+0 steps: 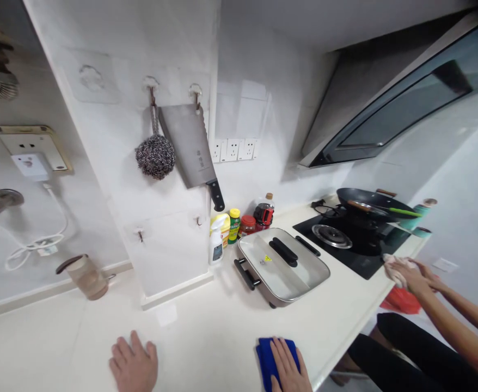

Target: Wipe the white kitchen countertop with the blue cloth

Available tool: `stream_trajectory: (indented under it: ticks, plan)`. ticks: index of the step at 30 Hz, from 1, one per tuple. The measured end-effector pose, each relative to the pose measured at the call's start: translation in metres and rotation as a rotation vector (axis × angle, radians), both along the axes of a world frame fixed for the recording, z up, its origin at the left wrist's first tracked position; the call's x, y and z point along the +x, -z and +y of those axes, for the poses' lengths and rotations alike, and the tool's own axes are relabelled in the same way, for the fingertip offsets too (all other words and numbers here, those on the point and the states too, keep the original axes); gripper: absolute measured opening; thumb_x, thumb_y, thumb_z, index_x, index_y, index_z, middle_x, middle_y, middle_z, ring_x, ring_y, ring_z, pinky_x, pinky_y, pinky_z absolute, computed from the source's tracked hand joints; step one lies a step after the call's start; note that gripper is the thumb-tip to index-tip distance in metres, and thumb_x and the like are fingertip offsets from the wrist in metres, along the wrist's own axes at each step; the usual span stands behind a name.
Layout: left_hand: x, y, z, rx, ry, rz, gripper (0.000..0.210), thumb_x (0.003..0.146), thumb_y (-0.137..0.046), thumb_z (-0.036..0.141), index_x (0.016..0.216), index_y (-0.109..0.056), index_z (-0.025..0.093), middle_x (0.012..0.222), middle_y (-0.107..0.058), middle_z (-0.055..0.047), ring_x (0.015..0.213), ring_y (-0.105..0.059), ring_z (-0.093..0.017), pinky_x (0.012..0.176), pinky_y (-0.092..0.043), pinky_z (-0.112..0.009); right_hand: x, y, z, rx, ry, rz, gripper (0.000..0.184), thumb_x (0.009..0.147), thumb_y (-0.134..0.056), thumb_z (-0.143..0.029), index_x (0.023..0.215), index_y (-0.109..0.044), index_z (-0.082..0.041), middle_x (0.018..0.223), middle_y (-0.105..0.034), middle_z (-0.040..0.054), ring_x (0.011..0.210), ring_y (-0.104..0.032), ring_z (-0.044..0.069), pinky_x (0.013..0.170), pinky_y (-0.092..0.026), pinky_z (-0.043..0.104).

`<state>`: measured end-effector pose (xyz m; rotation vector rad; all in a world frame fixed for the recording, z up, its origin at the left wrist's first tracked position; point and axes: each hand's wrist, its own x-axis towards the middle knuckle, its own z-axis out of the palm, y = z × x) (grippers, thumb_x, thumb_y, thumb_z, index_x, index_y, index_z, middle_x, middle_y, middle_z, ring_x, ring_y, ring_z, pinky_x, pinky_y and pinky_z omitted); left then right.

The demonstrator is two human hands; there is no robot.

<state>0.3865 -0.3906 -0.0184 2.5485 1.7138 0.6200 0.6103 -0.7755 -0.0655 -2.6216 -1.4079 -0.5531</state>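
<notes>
My left hand (pixel 135 363) rests palm down on the white countertop (pixel 198 348), its fingers a little apart and nothing in it. A folded blue cloth (pixel 265 359) lies on the counter to the right, near the front edge. Over that cloth is my right hand (pixel 291 371), its fingers long and pressed onto the fabric, the thumb at its near side. Just beyond stands an electric pan (pixel 247 277) with a glass lid (pixel 304 272) and black handles.
Along the wall stand a spray bottle (pixel 216 246), a green bottle (pixel 234 226), a jar and a dark bottle (pixel 264 212). A cleaver (pixel 190 147) and steel scrubber (pixel 155 157) hang above. A pitcher (pixel 87 277) is left; a wok (pixel 361 198) sits on the cooktop. Another person's hands (pixel 412 275) hold a cloth.
</notes>
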Motion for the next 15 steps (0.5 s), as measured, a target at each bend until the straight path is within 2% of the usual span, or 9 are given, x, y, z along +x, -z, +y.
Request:
stream_trajectory:
  ticks: [5, 10, 13, 15]
  plan:
    - [0.001, 0.001, 0.001, -0.02, -0.027, 0.032, 0.065, 0.089, -0.038, 0.037, 0.143, -0.045, 0.0, 0.153, -0.034, -0.033, 0.149, -0.018, -0.043, 0.116, -0.023, -0.061, 0.008, -0.014, 0.09, -0.013, -0.05, 0.022, 0.076, 0.09, -0.041, -0.031, 0.158, -0.011, -0.015, 0.161, -0.028, 0.009, 0.149, -0.023, 0.03, 0.124, -0.008, 0.055]
    - [-0.001, 0.007, 0.002, 0.002, -0.033, 0.051, 0.063, 0.091, -0.034, 0.036, 0.142, -0.047, 0.001, 0.154, -0.035, -0.031, 0.15, -0.019, -0.041, 0.117, -0.022, -0.059, 0.044, -0.022, 0.186, 0.021, -0.022, 0.073, 0.072, 0.09, -0.041, -0.035, 0.156, -0.023, -0.012, 0.16, -0.032, 0.0103, 0.15, -0.02, 0.029, 0.125, -0.003, 0.051]
    - [-0.002, 0.011, 0.004, 0.032, -0.033, 0.044, 0.063, 0.092, -0.031, 0.035, 0.142, -0.047, 0.001, 0.154, -0.034, -0.031, 0.151, -0.017, -0.039, 0.118, -0.022, -0.059, 0.069, -0.019, 0.223, 0.073, 0.05, 0.091, 0.07, 0.09, -0.041, -0.037, 0.153, -0.031, -0.009, 0.157, -0.035, 0.013, 0.15, -0.02, 0.029, 0.125, -0.003, 0.05]
    - [-0.003, 0.013, 0.004, 0.035, -0.033, 0.049, 0.064, 0.093, -0.028, 0.037, 0.142, -0.047, 0.001, 0.154, -0.035, -0.03, 0.151, -0.016, -0.038, 0.118, -0.023, -0.059, 0.085, -0.016, 0.24, 0.11, 0.122, 0.11, 0.067, 0.091, -0.039, -0.034, 0.152, -0.033, -0.007, 0.157, -0.035, 0.0146, 0.15, -0.02, 0.028, 0.124, -0.01, 0.049]
